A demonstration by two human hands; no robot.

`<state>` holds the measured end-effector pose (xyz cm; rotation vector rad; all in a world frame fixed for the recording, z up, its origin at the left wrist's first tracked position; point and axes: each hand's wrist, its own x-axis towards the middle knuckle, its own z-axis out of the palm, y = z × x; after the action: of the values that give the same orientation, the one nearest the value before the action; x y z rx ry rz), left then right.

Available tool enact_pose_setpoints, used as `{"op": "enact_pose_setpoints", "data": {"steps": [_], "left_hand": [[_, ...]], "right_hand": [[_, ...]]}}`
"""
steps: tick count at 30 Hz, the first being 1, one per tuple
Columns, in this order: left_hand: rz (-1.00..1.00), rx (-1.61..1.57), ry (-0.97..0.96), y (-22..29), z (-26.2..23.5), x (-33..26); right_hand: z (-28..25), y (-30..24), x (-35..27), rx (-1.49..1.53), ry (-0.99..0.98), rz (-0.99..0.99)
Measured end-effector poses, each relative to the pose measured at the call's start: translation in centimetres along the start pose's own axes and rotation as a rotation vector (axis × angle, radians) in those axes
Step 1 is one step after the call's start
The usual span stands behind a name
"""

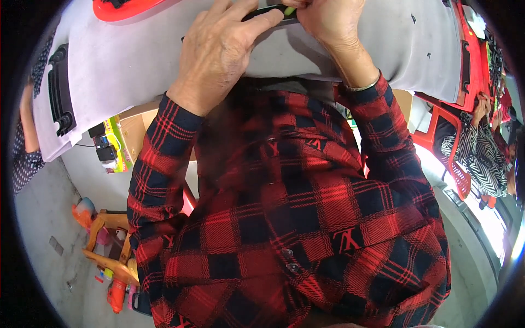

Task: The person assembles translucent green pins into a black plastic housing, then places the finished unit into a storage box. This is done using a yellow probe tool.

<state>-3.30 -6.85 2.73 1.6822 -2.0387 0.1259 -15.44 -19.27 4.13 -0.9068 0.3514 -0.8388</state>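
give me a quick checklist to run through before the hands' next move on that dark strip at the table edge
1. Left hand on the dark strip: ok, its fingers lie along the strip.
2. Right hand gripping the strip's end: ok, fingertips pinch at a small green bit.
3. Strip fully in view: not ok, the top edge of the picture cuts it off.
4. Grey table bare beside the hands: ok, only a red tray and a black part lie off to the left.
5. Sleeves clear of the work: ok, both plaid cuffs sit back at the wrists.
6. What the green bit is: cannot tell, too small.
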Motion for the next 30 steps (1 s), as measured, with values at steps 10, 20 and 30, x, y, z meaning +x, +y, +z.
{"op": "enact_pose_setpoints", "data": {"steps": [10, 20, 30], "left_hand": [[-0.055, -0.055, -0.015, -0.5, -0.7, -1.4], [-0.083, -0.101, 0.031, -0.6, -0.1, -1.8], [-0.083, -0.123, 0.039, -0.5, 0.0, -1.6]], "right_hand": [[-0.6, -6.1, 4.0, -0.736, 0.257, 0.055], [-4.9, -5.9, 1.7, -1.311, -0.191, 0.133], [-6.1, -4.9, 2.4, -1.431, -0.204, -0.131]]}}
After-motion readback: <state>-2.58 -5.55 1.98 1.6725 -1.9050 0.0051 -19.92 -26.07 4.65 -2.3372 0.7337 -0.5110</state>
